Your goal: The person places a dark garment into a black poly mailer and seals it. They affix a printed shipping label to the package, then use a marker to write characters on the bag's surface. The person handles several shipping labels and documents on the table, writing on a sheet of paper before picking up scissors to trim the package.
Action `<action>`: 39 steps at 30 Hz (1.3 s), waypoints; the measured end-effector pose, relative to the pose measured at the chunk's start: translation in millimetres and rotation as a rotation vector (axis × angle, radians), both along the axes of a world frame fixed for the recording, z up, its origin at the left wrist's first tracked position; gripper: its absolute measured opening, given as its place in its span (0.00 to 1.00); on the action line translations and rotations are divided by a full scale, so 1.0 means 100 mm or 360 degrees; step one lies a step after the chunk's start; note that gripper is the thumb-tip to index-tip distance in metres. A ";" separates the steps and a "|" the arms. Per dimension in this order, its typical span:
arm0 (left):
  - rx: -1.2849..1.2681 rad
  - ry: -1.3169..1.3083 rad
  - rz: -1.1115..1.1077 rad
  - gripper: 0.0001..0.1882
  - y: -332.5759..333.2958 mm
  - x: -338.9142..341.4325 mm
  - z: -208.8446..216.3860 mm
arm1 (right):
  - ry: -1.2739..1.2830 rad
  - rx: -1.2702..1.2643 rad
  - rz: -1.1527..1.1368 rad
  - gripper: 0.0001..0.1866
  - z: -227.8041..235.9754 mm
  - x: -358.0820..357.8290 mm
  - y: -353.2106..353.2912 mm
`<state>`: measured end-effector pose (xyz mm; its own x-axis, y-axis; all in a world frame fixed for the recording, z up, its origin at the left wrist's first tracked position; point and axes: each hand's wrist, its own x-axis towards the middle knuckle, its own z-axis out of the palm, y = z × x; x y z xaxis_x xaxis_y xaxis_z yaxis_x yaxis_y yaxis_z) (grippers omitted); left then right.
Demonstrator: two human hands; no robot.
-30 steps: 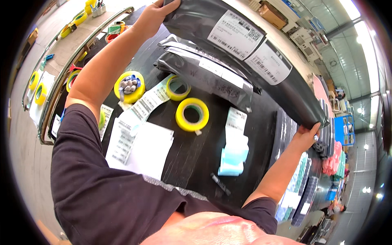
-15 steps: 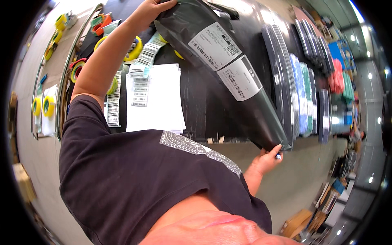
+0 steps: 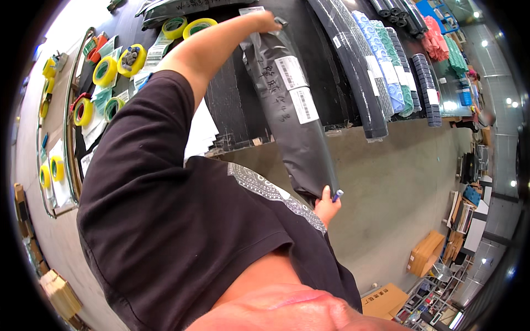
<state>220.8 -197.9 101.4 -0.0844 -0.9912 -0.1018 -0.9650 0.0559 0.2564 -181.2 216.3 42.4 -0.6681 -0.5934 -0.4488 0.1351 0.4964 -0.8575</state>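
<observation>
A long package in a black plastic mailer bag (image 3: 303, 140) stretches from the dark table out over its front edge. It bears two white barcode labels (image 3: 298, 88) and black handwriting beside them. At its far end my left hand (image 3: 269, 22) is closed on the bag, its fingers partly hidden and slightly blurred. My right hand (image 3: 327, 211) grips the near end in front of the table. A blue pen (image 3: 337, 195) also pokes out of my right hand by the thumb.
Wrapped rolls (image 3: 359, 83) in dark, blue and green lie on the table (image 3: 232, 99) to the right. Yellow tape rolls (image 3: 105, 71), label strips and white paper (image 3: 200, 132) lie to the left. Another black package (image 3: 182, 10) is at the back. Cardboard boxes (image 3: 426, 252) stand lower right.
The package has swung to a steeper line and its near end has moved left. My left hand has moved right along with the far end. My view has shifted.
</observation>
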 end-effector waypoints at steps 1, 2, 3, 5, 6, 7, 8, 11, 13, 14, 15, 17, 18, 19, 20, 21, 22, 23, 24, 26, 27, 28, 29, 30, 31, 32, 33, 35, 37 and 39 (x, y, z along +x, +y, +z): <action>-0.0226 0.0114 0.0095 0.36 0.21 -0.09 -0.18 | 0.0145 -0.0156 0.0027 0.25 -0.07 -0.03 0.01; -0.0020 0.0326 0.0179 0.37 0.24 -0.12 -0.17 | 0.0205 -0.0162 0.0020 0.28 -0.10 -0.09 0.04; 0.0185 0.0538 0.0266 0.39 0.29 -0.15 -0.11 | 0.0266 -0.0169 0.0015 0.31 -0.13 -0.14 0.05; -0.0046 0.0171 0.0249 0.40 0.31 0.17 -0.25 | 0.0165 -0.0096 -0.0013 0.34 -0.09 -0.23 0.03; -0.0100 0.0109 0.0325 0.40 0.38 0.23 -0.29 | 0.0128 -0.0065 -0.0041 0.36 -0.11 -0.31 0.00; -0.0149 0.0082 0.0328 0.40 0.42 0.29 -0.32 | 0.0060 -0.0083 -0.0098 0.36 -0.15 -0.42 -0.01; -0.0035 0.0072 0.0333 0.39 0.48 0.31 -0.29 | -0.0010 -0.0100 -0.0156 0.36 -0.23 -0.53 -0.03; 0.0153 0.0029 0.0448 0.37 0.82 0.38 -0.18 | -0.0348 -0.0136 -0.0147 0.36 -0.12 -0.48 -0.10; -0.0025 0.0008 0.0473 0.38 1.09 0.25 0.01 | -0.0474 -0.0268 -0.0064 0.35 -0.20 -0.51 -0.12; -0.0247 -0.0157 0.0372 0.37 1.20 0.14 0.10 | -0.0453 -0.0405 -0.0042 0.35 -0.27 -0.51 -0.14; -0.0471 -0.0309 0.0255 0.37 1.26 0.01 0.15 | -0.0397 -0.0512 -0.0012 0.34 -0.37 -0.54 -0.14; -0.0465 -0.0315 -0.0133 0.32 1.28 -0.30 0.25 | -0.0276 -0.0731 0.0050 0.33 -0.53 -0.57 -0.14; -0.0278 -0.0302 -0.0378 0.29 1.33 -0.48 0.31 | -0.0312 -0.0731 0.0021 0.32 -0.26 -0.41 -0.14; -0.0086 -0.0290 -0.0621 0.27 1.41 -0.63 0.37 | -0.0253 -0.0717 -0.0020 0.32 -0.28 -0.39 -0.12; -0.0006 -0.0369 -0.0744 0.26 1.42 -0.70 0.37 | -0.0197 -0.0703 -0.0056 0.32 -0.31 -0.39 -0.12; 0.0075 -0.0447 -0.0868 0.24 1.42 -0.72 0.36 | -0.0140 -0.0688 -0.0092 0.33 -0.34 -0.37 -0.11; 0.0054 -0.0489 -0.0921 0.24 1.42 -0.72 0.31 | -0.0088 -0.0678 -0.0204 0.32 -0.25 -0.28 -0.13; 0.0053 -0.0469 -0.0904 0.23 1.41 -0.73 0.28 | 0.0133 -0.0683 -0.0184 0.32 -0.28 -0.27 -0.13; 0.0053 -0.0449 -0.0886 0.23 1.40 -0.73 0.24 | 0.0354 -0.0685 -0.0161 0.32 -0.34 -0.27 -0.14; -0.0037 -0.0397 -0.0895 0.17 1.39 -0.69 0.14 | 0.1026 -0.0843 -0.0004 0.32 -0.24 -0.16 -0.22; 0.0018 -0.0412 -0.0890 0.16 1.37 -0.68 0.11 | 0.1478 -0.0990 0.0139 0.32 -0.18 -0.11 -0.31; 0.0068 -0.0433 -0.0895 0.14 1.35 -0.71 0.11 | 0.1933 -0.1125 0.0273 0.32 -0.02 -0.01 -0.44; 0.0128 -0.0460 -0.0901 0.13 1.34 -0.72 0.10 | 0.1959 -0.1270 0.0402 0.31 0.15 0.18 -0.56; 0.0063 -0.0413 -0.0945 0.09 1.32 -0.68 0.07 | 0.1910 -0.1378 0.0579 0.27 0.25 0.34 -0.70; 0.0058 -0.0377 -0.0948 0.09 1.31 -0.66 0.06 | 0.1772 -0.1446 0.0876 0.24 0.29 0.45 -0.87; 0.0051 -0.0335 -0.0958 0.08 1.29 -0.67 0.04 | 0.1407 -0.1531 0.0967 0.21 0.26 0.64 -1.07; 0.0045 -0.0294 -0.0969 0.08 1.28 -0.67 0.04 | 0.1258 -0.1429 0.1188 0.20 0.20 0.73 -1.26; 0.0011 -0.0264 -0.1043 0.08 1.28 -0.69 0.10 | 0.0668 -0.1232 0.1363 0.15 0.16 0.94 -1.65; 0.0100 -0.0239 -0.1025 0.09 1.30 -0.70 0.14 | 0.0582 -0.0921 0.1512 0.13 0.07 1.05 -2.07; 0.0311 -0.0221 -0.0869 0.11 1.32 -0.69 0.16 | 0.0438 -0.0759 0.1715 0.14 0.06 1.16 -2.33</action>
<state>152.0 -66.2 117.4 -0.5496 -0.7699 -0.3243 -0.8350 0.5181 0.1851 -65.3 -16.8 48.6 0.2324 -0.9715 0.0460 -0.3691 -0.1319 -0.9200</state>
